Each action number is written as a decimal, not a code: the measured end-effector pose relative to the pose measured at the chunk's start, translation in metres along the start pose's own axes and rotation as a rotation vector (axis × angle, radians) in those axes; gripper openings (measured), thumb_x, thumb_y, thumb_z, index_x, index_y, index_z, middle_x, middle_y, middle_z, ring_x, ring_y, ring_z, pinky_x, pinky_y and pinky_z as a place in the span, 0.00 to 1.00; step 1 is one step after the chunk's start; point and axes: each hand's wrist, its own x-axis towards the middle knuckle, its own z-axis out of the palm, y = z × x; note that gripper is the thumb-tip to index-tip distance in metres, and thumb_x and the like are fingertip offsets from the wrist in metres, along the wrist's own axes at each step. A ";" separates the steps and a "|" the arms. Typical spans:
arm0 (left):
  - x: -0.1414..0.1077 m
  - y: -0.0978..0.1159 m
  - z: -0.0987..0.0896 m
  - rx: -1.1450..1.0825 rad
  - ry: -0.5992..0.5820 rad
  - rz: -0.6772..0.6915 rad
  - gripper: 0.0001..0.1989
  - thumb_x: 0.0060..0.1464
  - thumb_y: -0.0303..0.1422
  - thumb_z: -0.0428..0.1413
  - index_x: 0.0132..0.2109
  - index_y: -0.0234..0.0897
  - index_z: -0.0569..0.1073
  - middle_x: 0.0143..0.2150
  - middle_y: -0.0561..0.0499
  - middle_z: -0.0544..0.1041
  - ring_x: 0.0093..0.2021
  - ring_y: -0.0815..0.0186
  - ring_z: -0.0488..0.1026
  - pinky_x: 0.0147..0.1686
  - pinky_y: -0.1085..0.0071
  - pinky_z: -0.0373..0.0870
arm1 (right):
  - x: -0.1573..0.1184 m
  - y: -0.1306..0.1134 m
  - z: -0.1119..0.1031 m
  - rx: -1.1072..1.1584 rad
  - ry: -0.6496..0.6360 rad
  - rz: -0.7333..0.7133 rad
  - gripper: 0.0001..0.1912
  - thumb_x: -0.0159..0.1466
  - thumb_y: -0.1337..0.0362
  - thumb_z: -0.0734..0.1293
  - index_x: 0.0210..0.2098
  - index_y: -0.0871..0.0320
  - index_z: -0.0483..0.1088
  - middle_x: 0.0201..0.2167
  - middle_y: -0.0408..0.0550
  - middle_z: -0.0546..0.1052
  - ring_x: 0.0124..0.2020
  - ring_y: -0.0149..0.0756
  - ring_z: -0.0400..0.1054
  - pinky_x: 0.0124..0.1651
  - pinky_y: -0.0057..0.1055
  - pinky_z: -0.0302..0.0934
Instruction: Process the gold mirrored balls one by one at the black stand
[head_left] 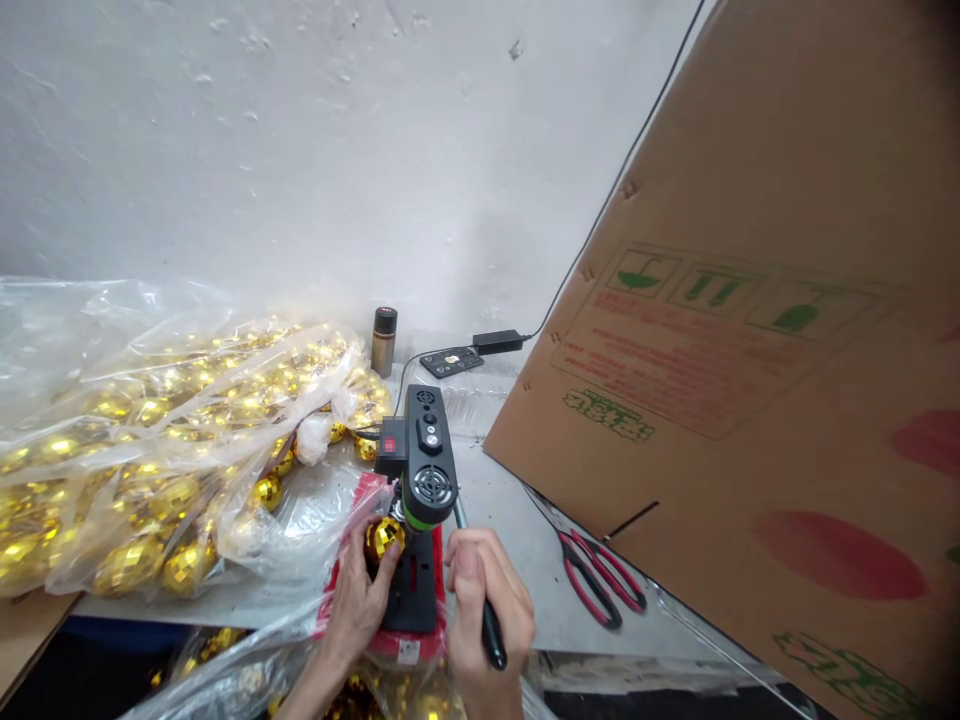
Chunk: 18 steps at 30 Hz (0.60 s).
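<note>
A shiny gold faceted ball (385, 537) rests in the fingers of my left hand (358, 590), beside the lower end of a black machine (430, 450). My right hand (491, 610) is closed round a black handle (493, 636), whose thin metal shaft or lever rises towards the machine's right side. The machine has a black base (411, 585) on a red mat (370, 490). Under my forearms lies clear plastic holding more gold balls.
Large clear bags of gold balls (180, 490) cover the left. Behind the machine stand a dark-capped bottle (383, 342), a phone-like object (451, 361) and a power adapter (498, 342). Red-black scissors (600, 578) lie at right beside a big cardboard box (750, 400).
</note>
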 end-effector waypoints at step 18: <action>-0.006 -0.027 -0.013 0.048 -0.240 0.223 0.29 0.63 0.45 0.62 0.68 0.40 0.72 0.67 0.37 0.79 0.67 0.44 0.76 0.67 0.47 0.75 | 0.001 -0.004 0.003 0.032 0.060 0.110 0.17 0.74 0.76 0.58 0.31 0.55 0.68 0.25 0.40 0.69 0.27 0.28 0.66 0.31 0.27 0.60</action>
